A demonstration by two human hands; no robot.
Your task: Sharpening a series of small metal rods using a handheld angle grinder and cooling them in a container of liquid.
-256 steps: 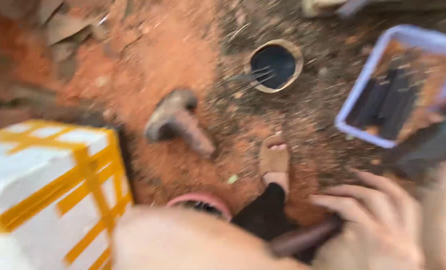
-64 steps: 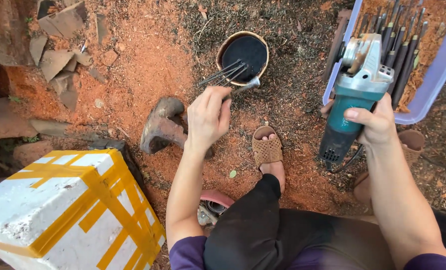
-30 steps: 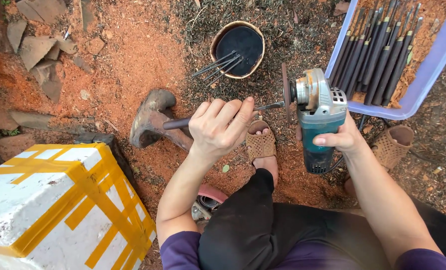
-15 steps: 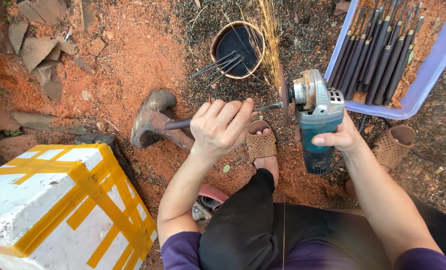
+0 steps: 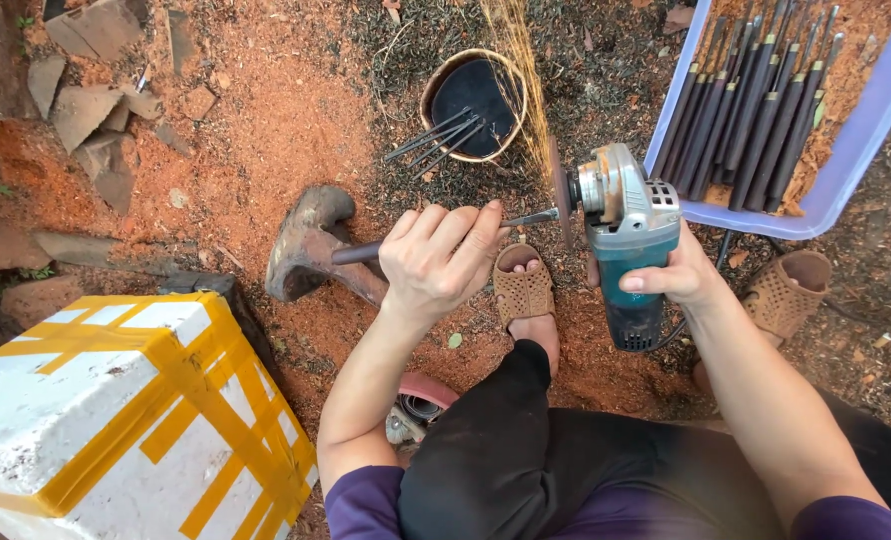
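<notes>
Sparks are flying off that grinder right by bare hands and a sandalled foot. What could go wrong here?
The left hand holds the metal rod close to the spinning disc; a slip could likely cut fingers. Sparks shoot toward the dark bowl and dry ground debris, and might scorch. The sandalled foot lies just below the angle grinder in the right hand.

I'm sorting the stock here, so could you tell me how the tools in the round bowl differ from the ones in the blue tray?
The tools in the bowl are few, fanned out, leaning over the rim of the round bowl with thin metal ends out. The tools in the tray are many, lying packed side by side in the blue tray, dark handles showing. Both are slim, dark and rod-like.
</notes>
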